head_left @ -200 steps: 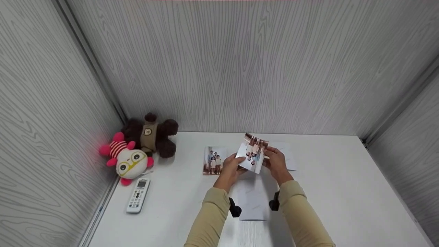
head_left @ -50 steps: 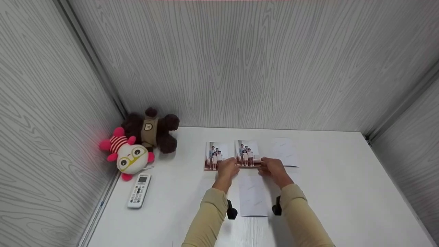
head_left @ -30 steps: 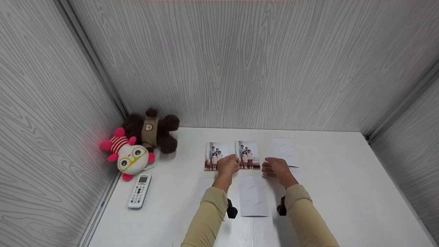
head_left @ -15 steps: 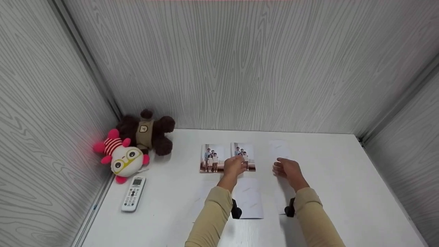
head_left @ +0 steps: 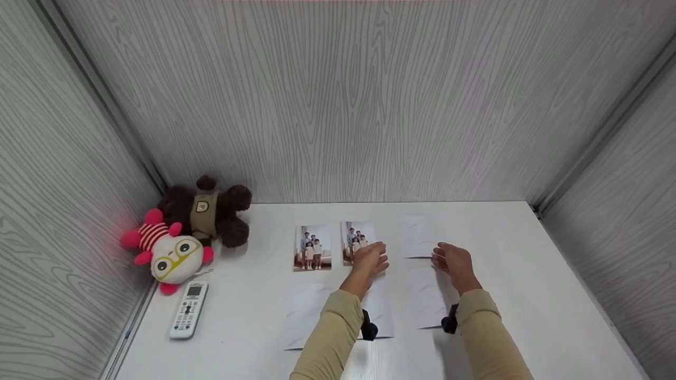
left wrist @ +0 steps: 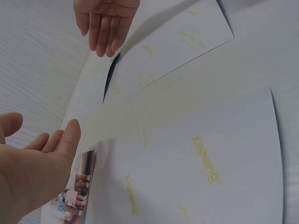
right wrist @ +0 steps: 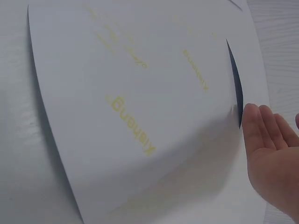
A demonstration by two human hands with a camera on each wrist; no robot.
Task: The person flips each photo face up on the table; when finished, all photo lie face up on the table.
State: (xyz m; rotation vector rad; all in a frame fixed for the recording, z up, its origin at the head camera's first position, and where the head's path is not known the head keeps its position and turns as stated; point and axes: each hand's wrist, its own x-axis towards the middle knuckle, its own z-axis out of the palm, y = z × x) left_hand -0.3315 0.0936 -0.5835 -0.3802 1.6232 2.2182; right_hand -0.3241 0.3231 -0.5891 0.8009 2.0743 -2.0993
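Two face-up family photos, a left one (head_left: 312, 248) and a second one (head_left: 348, 240), lie side by side on the white table. My left hand (head_left: 369, 262) hovers at the second photo's lower right, fingers extended, holding nothing, and covers part of it. To the right, my right hand (head_left: 454, 264) has straight fingers beside the near edge of a face-down photo (head_left: 416, 235); whether they touch it is unclear. Nearer me are more white backs: a right one (head_left: 425, 298), a middle one (head_left: 383, 311) and a left one (head_left: 303, 311). Yellow print shows on a back (right wrist: 135, 126) in the right wrist view.
On the left stand a dark brown plush toy (head_left: 205, 214) and a pink-and-white plush toy (head_left: 177, 258) with yellow glasses. A white remote control (head_left: 189, 310) lies in front of them. Grey wood-grain walls (head_left: 338, 105) enclose the back and sides.
Both hands held the second photo at first, then laid it upright beside the left one and let go. They have since parted, the right hand moving right towards the back face-down photo.
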